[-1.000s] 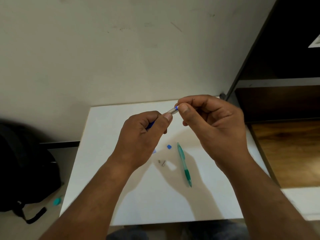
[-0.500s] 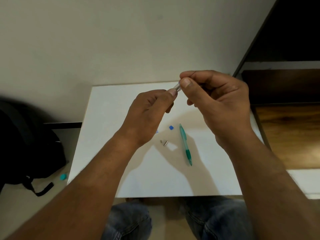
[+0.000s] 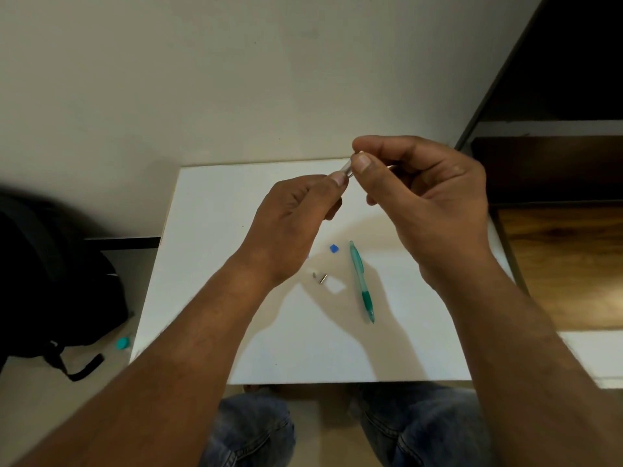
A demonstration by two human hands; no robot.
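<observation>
Both hands are raised over a small white table (image 3: 209, 298). My left hand (image 3: 293, 224) grips a clear pen barrel (image 3: 346, 170); only its short end shows past the thumb. My right hand (image 3: 428, 203) pinches that same end between thumb and forefinger, and a thin metal piece shows behind the thumb. On the table below lie a green pen (image 3: 361, 281), a small blue cap (image 3: 333, 248), and two tiny metal parts (image 3: 320, 277). Most of the barrel is hidden inside my left fist.
A black backpack (image 3: 50, 281) sits on the floor at the left, with a small teal cap (image 3: 123, 343) beside it. A dark wooden shelf unit (image 3: 556, 214) stands right of the table. A cream wall is behind. My knees in jeans (image 3: 253, 429) are under the front edge.
The view has tilted down, so the table sits higher in the frame and my knees appear. Both hands stay together on the barrel; the blue bit seen at the barrel's end no longer shows.
</observation>
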